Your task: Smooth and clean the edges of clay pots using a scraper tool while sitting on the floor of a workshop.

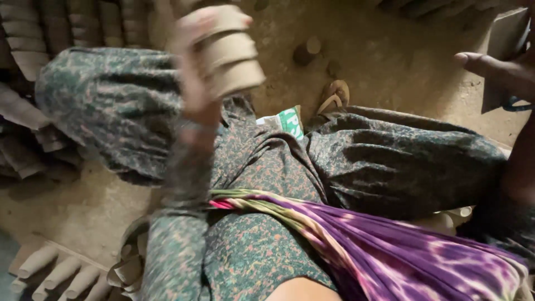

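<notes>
Clay cups [228,47] — a nested stack of pale, unfired ones — sit in my left hand [195,83], my fingers [192,28] clamped around the stack's side, lifted above my left knee. The hand and the stack are blurred, so I cannot count the cups exactly. My right hand [499,72] shows only at the right edge of the view, thumb stretched out toward the left, beside a flat grey slab [504,39]; whether its fingers are closed or apart I cannot tell. Below, my lap is covered in dark green patterned cloth [267,161], with a purple scarf [390,245] draped across it. More cups of the same clay lie in rows at the upper left [33,39] and on a board at the lower left [56,270]. On the dirt floor [390,50] beyond my knees lie a sandal [334,96], a small clay piece [307,49] and a green and white packet [288,120] — tucked between my legs.
</notes>
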